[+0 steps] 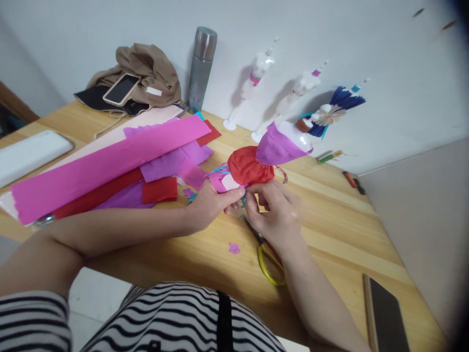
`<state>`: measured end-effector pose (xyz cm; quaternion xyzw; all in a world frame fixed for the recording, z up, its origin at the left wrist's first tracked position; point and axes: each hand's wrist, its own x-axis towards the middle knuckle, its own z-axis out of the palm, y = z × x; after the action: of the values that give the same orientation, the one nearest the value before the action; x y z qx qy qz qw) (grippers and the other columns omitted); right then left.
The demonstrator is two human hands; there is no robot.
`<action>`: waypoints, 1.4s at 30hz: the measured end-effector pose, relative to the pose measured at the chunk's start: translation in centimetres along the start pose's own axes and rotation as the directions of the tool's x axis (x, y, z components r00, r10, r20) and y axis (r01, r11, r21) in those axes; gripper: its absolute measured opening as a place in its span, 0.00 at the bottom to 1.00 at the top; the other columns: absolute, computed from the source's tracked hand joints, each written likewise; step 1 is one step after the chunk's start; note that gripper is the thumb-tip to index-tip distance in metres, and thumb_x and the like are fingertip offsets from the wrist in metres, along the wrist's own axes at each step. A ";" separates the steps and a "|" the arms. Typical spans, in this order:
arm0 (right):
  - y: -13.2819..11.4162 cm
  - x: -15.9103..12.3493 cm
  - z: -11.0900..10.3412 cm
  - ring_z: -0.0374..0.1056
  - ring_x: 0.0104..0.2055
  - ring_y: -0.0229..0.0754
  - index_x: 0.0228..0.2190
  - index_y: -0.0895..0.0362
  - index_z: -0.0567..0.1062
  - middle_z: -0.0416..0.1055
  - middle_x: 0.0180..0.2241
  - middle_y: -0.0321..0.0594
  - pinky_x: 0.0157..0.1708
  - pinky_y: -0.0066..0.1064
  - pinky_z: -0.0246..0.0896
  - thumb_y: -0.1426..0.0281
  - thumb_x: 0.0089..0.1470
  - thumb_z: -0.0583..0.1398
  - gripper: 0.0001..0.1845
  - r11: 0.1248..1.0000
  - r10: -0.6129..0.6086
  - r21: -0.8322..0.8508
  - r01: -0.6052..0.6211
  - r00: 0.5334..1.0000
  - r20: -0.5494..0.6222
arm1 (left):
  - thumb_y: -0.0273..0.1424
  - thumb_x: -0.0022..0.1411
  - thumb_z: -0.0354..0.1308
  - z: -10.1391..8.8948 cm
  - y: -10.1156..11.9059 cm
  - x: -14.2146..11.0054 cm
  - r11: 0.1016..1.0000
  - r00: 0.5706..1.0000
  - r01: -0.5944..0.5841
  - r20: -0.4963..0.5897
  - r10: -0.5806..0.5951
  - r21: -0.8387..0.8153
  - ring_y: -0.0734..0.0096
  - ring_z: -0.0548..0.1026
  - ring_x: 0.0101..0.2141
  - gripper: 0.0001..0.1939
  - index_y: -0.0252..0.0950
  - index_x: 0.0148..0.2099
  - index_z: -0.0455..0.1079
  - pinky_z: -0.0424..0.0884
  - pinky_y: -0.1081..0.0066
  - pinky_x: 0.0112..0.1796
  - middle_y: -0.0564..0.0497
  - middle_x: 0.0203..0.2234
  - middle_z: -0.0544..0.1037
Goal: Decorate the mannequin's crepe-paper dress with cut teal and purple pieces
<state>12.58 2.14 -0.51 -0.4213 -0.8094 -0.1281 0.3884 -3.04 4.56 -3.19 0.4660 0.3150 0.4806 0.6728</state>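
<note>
Left grip (208,204): clamped, thumb on top, on the near end of the paper-dressed figure (250,166), fingers partly hidden underneath. Right grip (277,211): thumb and index tips together at the figure's near edge, just beside the left thumb; can't tell what exactly is pinched.

Figure runs from the left grip up and away past the right grip, tilted. Pink and white paper at the left grip, red gathered section next, purple wrap on a clear rounded body at the far end. Can't tell if it touches the bench (322,234).

Scissors (270,266), yellow handles, lie just on the body side of the right grip, partly behind that wrist. Purple flower cutout (234,248) on the bench, body side, between both grips.

Left of the left grip: long magenta sheet (117,168) across red rolls (160,189) and purple paper (163,164). White case (34,154) at far left. Beyond them, tan cloth bag (148,71) with phone (121,89) on the pile, then grey flask (201,71), upright near the wall.

Beyond the grips: two clear figures (255,80) (298,95) on stands, plus a blue-skirted figure (331,113). Dark flat device (386,315) well right of the right grip, body side.
</note>
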 end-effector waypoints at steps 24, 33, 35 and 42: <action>0.0 0.0 0.1 0.59 0.21 0.37 0.30 0.51 0.66 0.66 0.23 0.31 0.23 0.30 0.52 0.77 0.57 0.57 0.08 0.991 0.088 0.097 -0.095 0.993 0.072 | 0.34 0.54 0.67 0.1 -0.2 0.5 0.996 0.998 0.055 -0.029 -0.057 -0.076 0.77 0.69 0.20 0.11 0.36 0.33 0.68 0.63 0.77 0.19 0.56 0.21 0.73; 0.7 0.2 -2.4 0.55 0.19 0.40 0.23 0.49 0.58 0.56 0.19 0.31 0.20 0.35 0.49 0.80 0.56 0.52 0.16 0.962 0.190 0.190 -0.198 0.980 0.060 | 0.40 0.55 0.67 0.0 0.2 0.1 0.988 0.992 0.125 0.032 -0.123 -0.090 0.75 0.72 0.25 0.15 0.35 0.36 0.72 0.62 0.77 0.21 0.52 0.25 0.75; 0.8 0.3 -2.5 0.52 0.18 0.39 0.22 0.49 0.56 0.52 0.17 0.30 0.20 0.35 0.47 0.80 0.59 0.53 0.18 0.963 0.205 0.162 -0.214 0.976 0.069 | 0.41 0.55 0.67 0.0 0.2 0.1 0.988 0.992 0.128 0.030 -0.126 -0.089 0.74 0.72 0.25 0.15 0.35 0.36 0.72 0.62 0.76 0.21 0.52 0.24 0.74; 0.4 0.7 -2.3 0.62 0.25 0.42 0.30 0.49 0.71 0.69 0.27 0.37 0.24 0.37 0.58 0.79 0.53 0.60 0.11 0.971 0.201 0.157 -0.183 0.974 -0.106 | 0.41 0.55 0.66 0.1 0.3 0.1 0.990 0.992 0.124 0.033 -0.122 -0.074 0.74 0.71 0.24 0.14 0.35 0.33 0.70 0.62 0.76 0.21 0.53 0.23 0.73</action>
<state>13.84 1.58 1.52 -0.4596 -0.7471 -0.0555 0.4770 -3.04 4.62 -2.83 0.4266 0.3153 0.4431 0.7227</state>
